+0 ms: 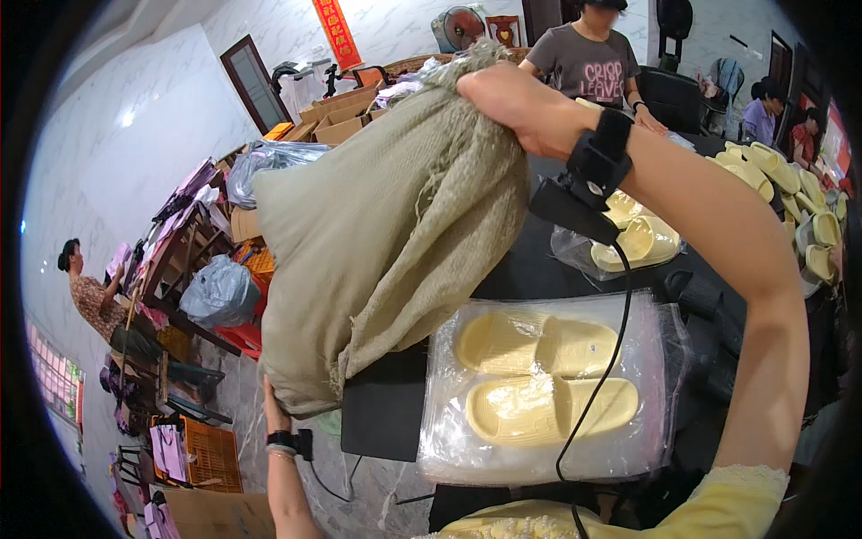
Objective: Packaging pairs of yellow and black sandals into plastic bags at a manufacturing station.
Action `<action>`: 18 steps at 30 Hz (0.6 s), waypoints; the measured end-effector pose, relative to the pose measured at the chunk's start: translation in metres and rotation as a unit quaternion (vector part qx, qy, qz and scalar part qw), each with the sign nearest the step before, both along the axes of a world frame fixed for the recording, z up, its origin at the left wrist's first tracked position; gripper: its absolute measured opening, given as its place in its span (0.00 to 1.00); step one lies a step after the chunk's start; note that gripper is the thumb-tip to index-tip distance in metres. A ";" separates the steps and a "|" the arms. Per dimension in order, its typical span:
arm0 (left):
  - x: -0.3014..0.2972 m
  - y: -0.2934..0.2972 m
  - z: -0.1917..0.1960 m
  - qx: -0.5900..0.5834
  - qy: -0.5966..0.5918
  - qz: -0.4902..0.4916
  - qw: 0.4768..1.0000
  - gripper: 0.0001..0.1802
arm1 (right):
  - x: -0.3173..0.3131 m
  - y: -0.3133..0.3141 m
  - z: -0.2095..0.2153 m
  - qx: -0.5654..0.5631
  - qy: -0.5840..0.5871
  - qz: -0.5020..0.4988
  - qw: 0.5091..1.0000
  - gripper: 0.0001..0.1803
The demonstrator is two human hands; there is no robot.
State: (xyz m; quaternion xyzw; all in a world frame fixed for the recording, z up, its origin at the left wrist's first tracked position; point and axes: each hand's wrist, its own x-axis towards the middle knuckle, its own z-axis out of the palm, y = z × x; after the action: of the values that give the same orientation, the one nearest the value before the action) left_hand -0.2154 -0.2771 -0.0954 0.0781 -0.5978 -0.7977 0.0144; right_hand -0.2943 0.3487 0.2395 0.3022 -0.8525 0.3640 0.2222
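I hold up a large grey-green woven sack (386, 225) to the left of a black table (386, 413). My right hand (521, 108) grips the bunched top of the sack high up. My left hand (272, 400) supports the sack's bottom corner from below and is mostly hidden by the fabric. On the table in front of me lies a pair of pale yellow slippers (539, 377) on a stack of clear plastic bags (449, 449). A black device with a cable is strapped to each wrist.
More yellow slippers (642, 238) lie in a clear bag further back, and several loose ones (781, 171) are at the far right. A person in a grey shirt (588, 58) sits across the table. Boxes, orange crates (211, 454) and bagged goods crowd the floor at left.
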 end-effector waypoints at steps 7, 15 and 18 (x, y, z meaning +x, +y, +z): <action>-0.026 0.026 0.153 -0.120 0.117 0.155 0.974 0.26 | -0.032 0.070 0.021 -0.176 0.014 -0.095 0.980 0.11; -0.036 0.112 0.269 -0.177 0.270 0.197 0.926 0.20 | 0.054 0.116 0.011 -0.520 -0.155 -0.099 0.834 0.11; -0.045 0.169 0.295 -0.269 0.392 0.217 0.853 0.19 | 0.068 0.176 -0.012 -0.562 -0.147 -0.170 0.796 0.13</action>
State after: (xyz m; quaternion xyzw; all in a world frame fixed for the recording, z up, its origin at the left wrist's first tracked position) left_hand -0.2609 -0.1085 0.1991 -0.1201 -0.7019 -0.5468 0.4404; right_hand -0.2267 0.5243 0.2275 -0.0834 -0.5578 0.7757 0.2832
